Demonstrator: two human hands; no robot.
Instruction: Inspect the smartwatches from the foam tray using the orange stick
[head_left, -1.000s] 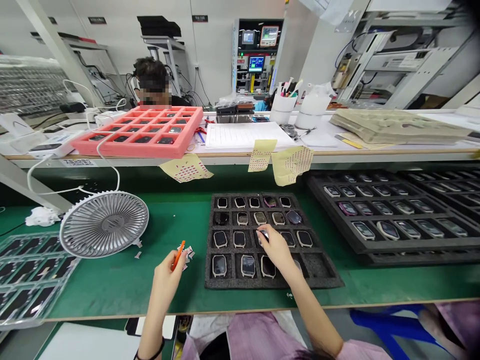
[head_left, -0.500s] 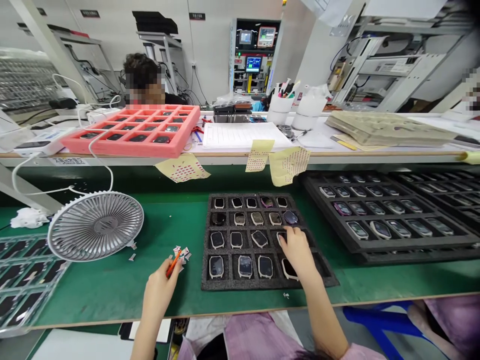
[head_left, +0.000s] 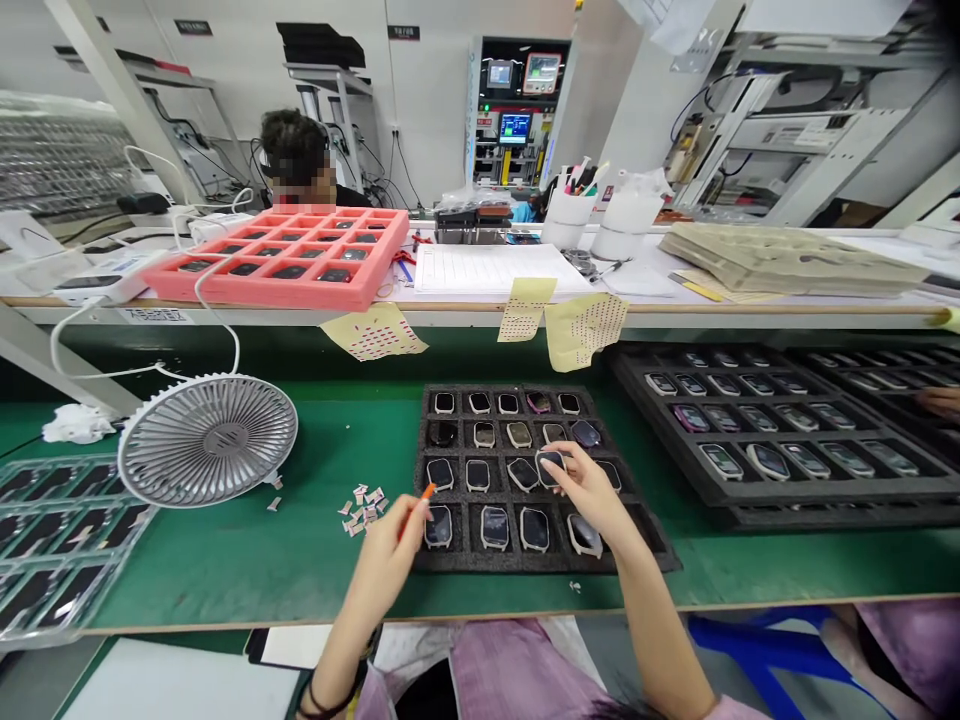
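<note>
My left hand (head_left: pixel 397 535) is closed around a slim orange tool (head_left: pixel 428 491), whose exact kind I cannot make out. It hovers at the left edge of a black foam tray (head_left: pixel 469 500) of square smartwatches. Between the thumb and fingers of my right hand (head_left: pixel 589 487) is a smartwatch (head_left: pixel 551 466) with a dark screen and light frame, raised over the tray's third row. Beneath that hand, another light-framed watch (head_left: pixel 585 535) sits tilted in a front-row pocket. Small pale tabs (head_left: pixel 363 508) lie in a loose pile on the green bench, left of the tray.
A grey fan (head_left: pixel 210 440) stands left, beside a clear tray (head_left: pixel 75 535) of dark parts. More black watch trays (head_left: pixel 810 488) are stacked at right. Above, a shelf carries a pink foam tray (head_left: pixel 360 290). One person sits beyond it; another person's hand (head_left: pixel 937 402) shows at far right.
My left hand has moved right with the orange tool, from the pile of tabs to the tray's edge. My right hand has lifted a watch and shifted slightly left.
</note>
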